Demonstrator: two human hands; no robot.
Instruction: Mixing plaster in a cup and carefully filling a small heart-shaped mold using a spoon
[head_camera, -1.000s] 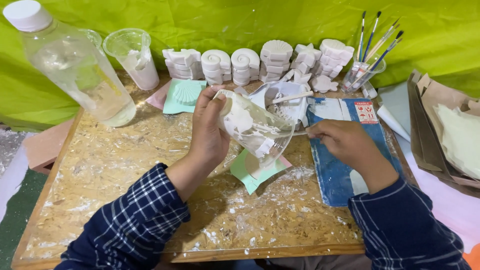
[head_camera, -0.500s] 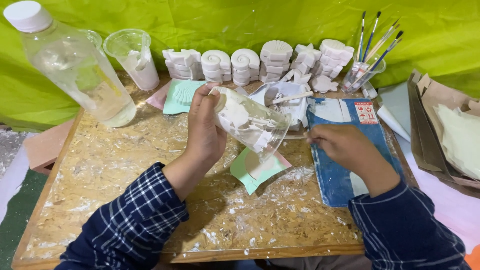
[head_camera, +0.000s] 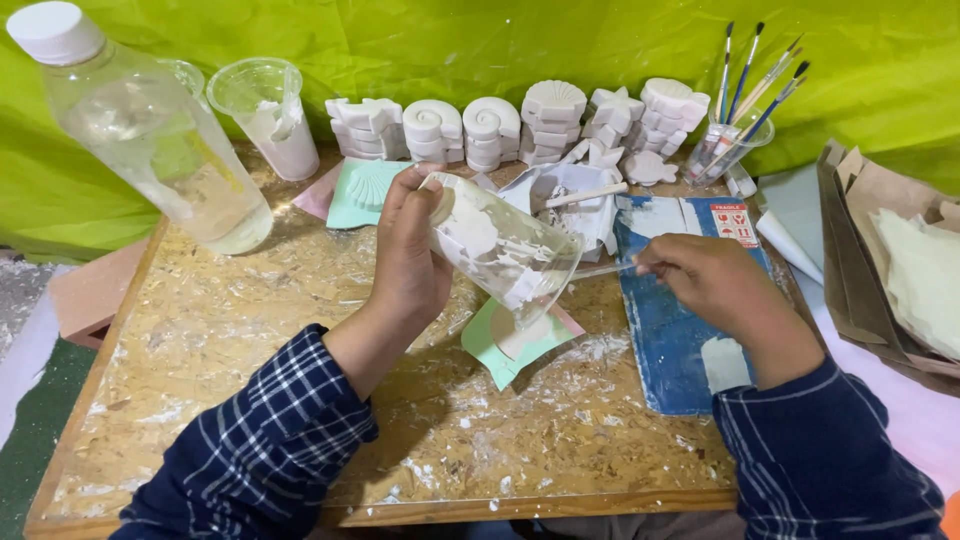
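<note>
The left hand (head_camera: 410, 255) grips a clear plastic cup (head_camera: 505, 250) smeared with white plaster, tilted mouth-down over a green mould (head_camera: 515, 340) on the tabletop (head_camera: 230, 330). The right hand (head_camera: 705, 280) has its fingers closed on a thin stick (head_camera: 600, 270) that reaches into the cup's mouth. A blue sheet (head_camera: 665, 330) beside it carries a small red-and-white rectangular label (head_camera: 735, 222) at its far corner. A clear bottle (head_camera: 150, 130) with a white cap stands far left.
</note>
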